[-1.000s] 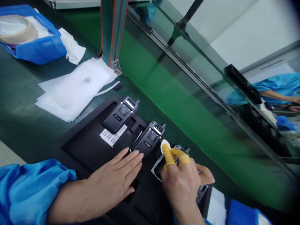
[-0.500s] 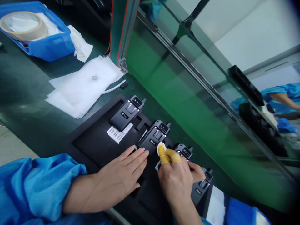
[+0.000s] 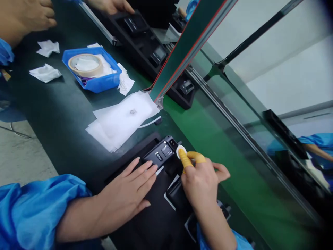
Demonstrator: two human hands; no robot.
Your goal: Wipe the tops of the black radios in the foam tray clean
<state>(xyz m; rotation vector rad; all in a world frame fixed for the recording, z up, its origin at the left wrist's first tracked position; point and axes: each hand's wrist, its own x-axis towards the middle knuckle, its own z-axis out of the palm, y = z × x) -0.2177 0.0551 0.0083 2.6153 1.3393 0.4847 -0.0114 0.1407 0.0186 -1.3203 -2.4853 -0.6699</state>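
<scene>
My left hand [image 3: 127,194] lies with outstretched fingers, its fingertips at the lower end of a dark handheld radio [image 3: 153,158] with a small lettered label. Between the yellow-covered fingers of my right hand [image 3: 200,177] is a small round white pad [image 3: 178,151], held by the radio's top end. The radio sits at the far-left end of a black foam tray [image 3: 153,215]. Under my right hand is another radio [image 3: 178,192], partly hidden, with a white label beneath it. A further one [image 3: 192,224] is mostly covered by my right forearm.
White sheets [image 3: 125,119] lie left of the tray, near a blue bin [image 3: 104,83] holding a tape roll [image 3: 97,69]. Crumpled wipes [image 3: 47,73] are on the green table. A co-worker's hands [image 3: 28,17] show at upper left, one at another black tray [image 3: 140,45]. A framed partition [image 3: 187,48] stands beyond.
Both my hands have shifted from the second radio to the leftmost one, the white pad still in my right. The view has turned left, bringing a co-worker's hands and another tray into sight.
</scene>
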